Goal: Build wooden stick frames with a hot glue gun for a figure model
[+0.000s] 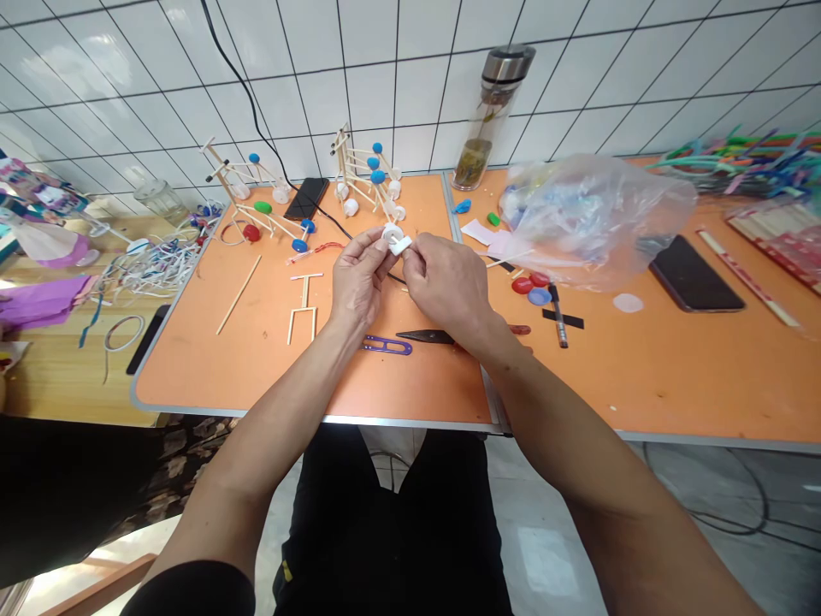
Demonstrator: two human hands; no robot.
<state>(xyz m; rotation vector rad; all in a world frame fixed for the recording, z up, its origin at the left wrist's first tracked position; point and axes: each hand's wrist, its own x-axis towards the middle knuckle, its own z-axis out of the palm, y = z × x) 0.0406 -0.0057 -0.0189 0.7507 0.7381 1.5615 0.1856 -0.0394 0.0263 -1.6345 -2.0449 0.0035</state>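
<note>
My left hand point(357, 282) and my right hand point(450, 278) meet above the orange table, fingers closed on a small white round piece point(393, 235). It looks like a cap or ring, though fingers cover part of it. Under my right wrist lie dark-bladed scissors point(424, 336), partly hidden. A purple thread snipper point(387, 345) rests close by. Left of my left hand is a flat frame of wooden sticks point(304, 308) and a single stick point(239, 295). Behind my hands stand stick models with blue and white caps point(377, 175) and another such model point(240, 201).
A phone point(308, 198) lies between the models, with a black cable point(250, 94) crossing nearby. At the back stands a glass bottle point(478, 145). To the right are a plastic bag point(590, 218), red caps point(522, 285), a marker point(558, 316) and another phone point(698, 274).
</note>
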